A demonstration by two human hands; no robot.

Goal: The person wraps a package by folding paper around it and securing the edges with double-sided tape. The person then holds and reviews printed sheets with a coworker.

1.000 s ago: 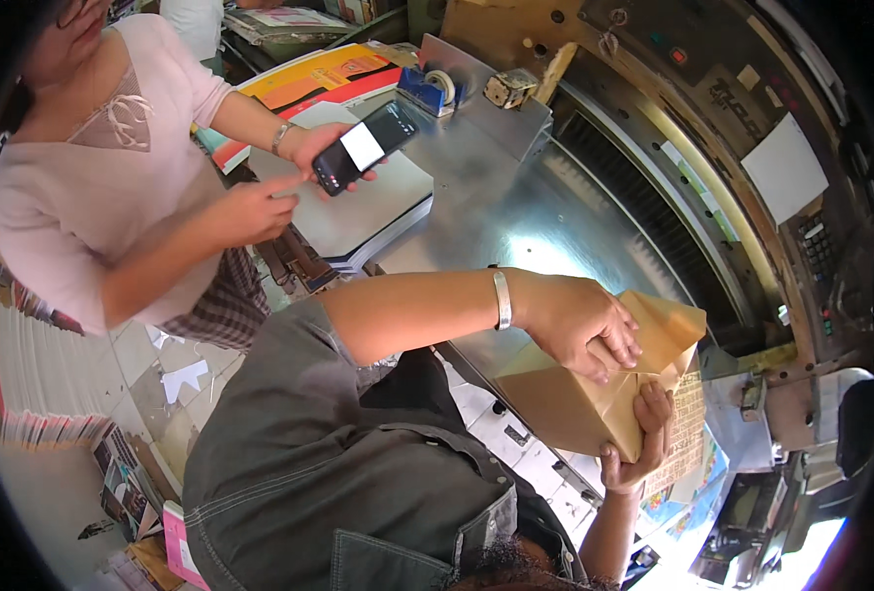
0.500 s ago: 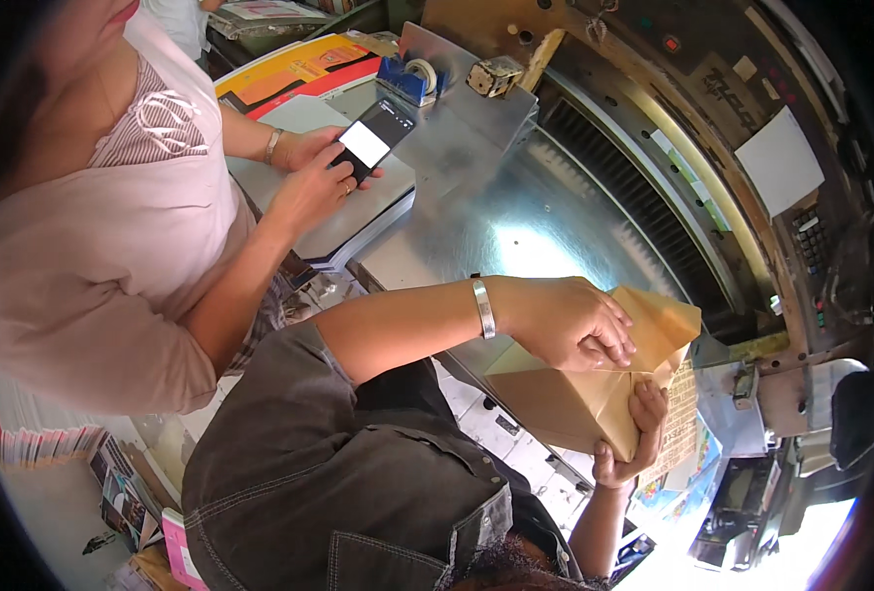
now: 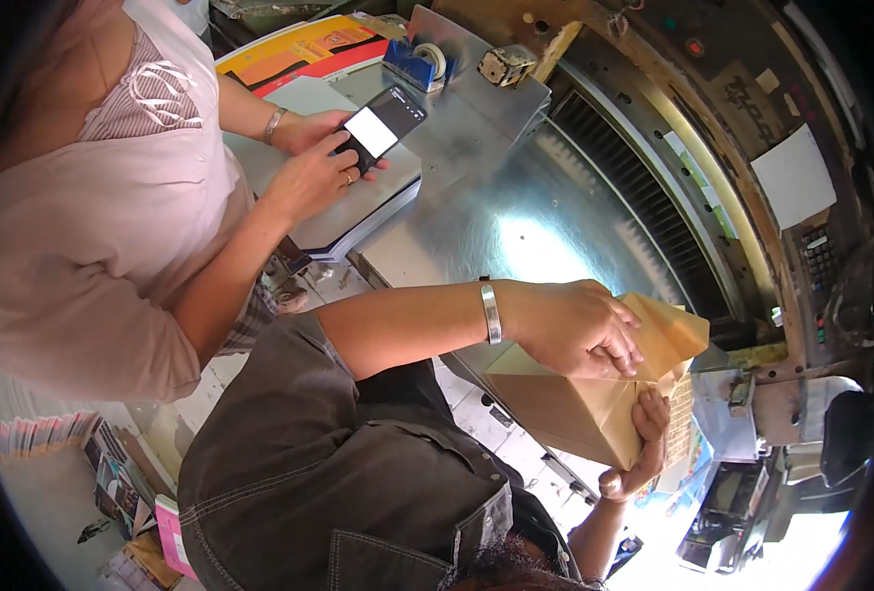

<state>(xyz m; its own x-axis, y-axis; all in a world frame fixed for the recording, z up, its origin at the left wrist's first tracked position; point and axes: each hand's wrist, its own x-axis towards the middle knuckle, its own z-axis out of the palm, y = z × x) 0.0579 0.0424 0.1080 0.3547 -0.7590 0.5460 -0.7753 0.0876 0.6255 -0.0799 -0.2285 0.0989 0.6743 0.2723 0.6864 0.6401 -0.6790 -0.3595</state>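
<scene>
A block-shaped package in brown kraft paper (image 3: 570, 414) stands at the near edge of a metal table. My left hand (image 3: 580, 330), with a silver bracelet on its wrist, reaches over the top. Its bent fingers pinch and press the folded paper. At the package's right end, my right hand (image 3: 649, 438) grips the folded end with its fingers up against the paper. The thumb points out below the package's lower edge. A loose paper flap (image 3: 678, 330) sticks out beyond my left fingers. What lies inside the wrapping is hidden.
Beside me at the left, another person (image 3: 112, 266) holds a phone (image 3: 383, 126) over a paper stack (image 3: 358, 231). A blue tape dispenser (image 3: 417, 67) sits at the far side of the metal table (image 3: 457, 197). A large machine (image 3: 644, 177) with a slatted slot borders the table.
The whole view has shifted slightly. My right thumb has slipped down off the package's lower face, while my left fingers stay on the folded paper.
</scene>
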